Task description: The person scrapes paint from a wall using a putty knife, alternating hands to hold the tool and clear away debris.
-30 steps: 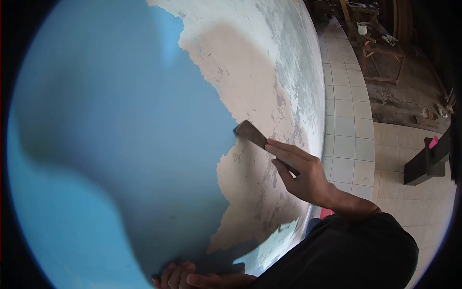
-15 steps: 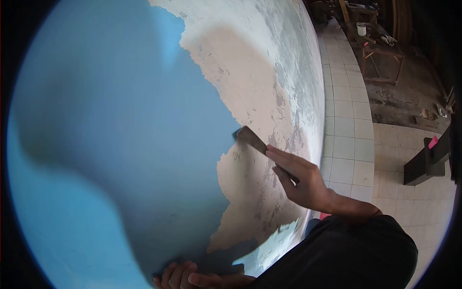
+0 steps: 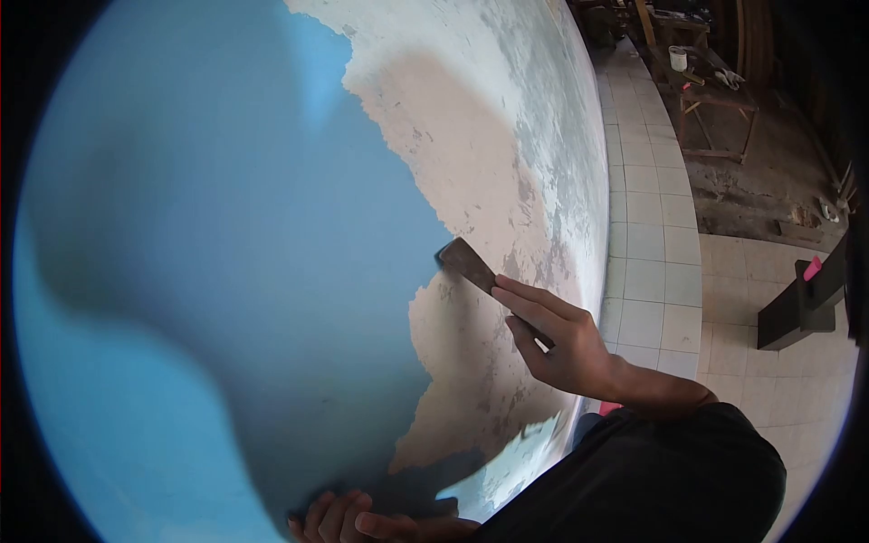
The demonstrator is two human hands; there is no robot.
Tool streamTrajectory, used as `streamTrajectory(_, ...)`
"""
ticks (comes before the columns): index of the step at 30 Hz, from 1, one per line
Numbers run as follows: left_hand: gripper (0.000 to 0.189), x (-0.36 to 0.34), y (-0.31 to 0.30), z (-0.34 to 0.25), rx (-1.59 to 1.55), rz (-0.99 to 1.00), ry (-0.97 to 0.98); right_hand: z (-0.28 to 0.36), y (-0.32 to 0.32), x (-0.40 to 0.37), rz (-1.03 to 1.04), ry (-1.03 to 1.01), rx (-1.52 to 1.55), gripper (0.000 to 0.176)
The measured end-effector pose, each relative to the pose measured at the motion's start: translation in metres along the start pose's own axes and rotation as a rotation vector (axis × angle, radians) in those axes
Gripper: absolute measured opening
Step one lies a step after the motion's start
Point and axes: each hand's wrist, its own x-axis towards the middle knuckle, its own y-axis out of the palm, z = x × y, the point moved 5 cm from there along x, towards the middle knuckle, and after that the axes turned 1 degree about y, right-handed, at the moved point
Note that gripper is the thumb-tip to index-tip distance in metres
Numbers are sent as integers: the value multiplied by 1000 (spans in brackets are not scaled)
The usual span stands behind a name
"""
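Observation:
My right hand [image 3: 566,339] is closed round a scraper [image 3: 469,264], fingers stretched along its handle. The scraper's blade end lies right at the ragged edge of the blue paint [image 3: 299,244] on the wall. Below and right of that edge, a bare pinkish-grey patch [image 3: 462,362] with darker flecks shows. At the bottom of the view, my left hand [image 3: 344,520] is closed with curled fingers, close to the shadowed blue part of the wall; I cannot tell what is in it. A black sleeve [image 3: 661,471] covers my right upper arm.
A tiled ledge [image 3: 647,240] runs along the wall's foot. Farther off stands a wooden table [image 3: 715,90] with a white tub [image 3: 678,59] on it. A dark stand [image 3: 787,317] with a pink item [image 3: 812,268] is at the right.
My right hand and the scraper have shifted slightly left, the blade still at the paint edge. My left hand stays where it was.

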Motion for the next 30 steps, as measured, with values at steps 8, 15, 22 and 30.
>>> streamTrajectory(8, 34, 2, 1, -2, -15, 1, -7, 2, 3, -2, 17, -23, -35, 48)
streamTrajectory(15, 35, 0, 0, 1, -28, 2, 49, 0, 2, -3, 55, -3, -45, 52)
streamTrajectory(22, 33, -3, -1, 1, -35, 4, 16, -1, 6, 7, 7, 4, -9, 50)
streamTrajectory(30, 32, -2, -1, 0, -5, 11, 22, 5, 0, 6, 81, 33, -50, 43)
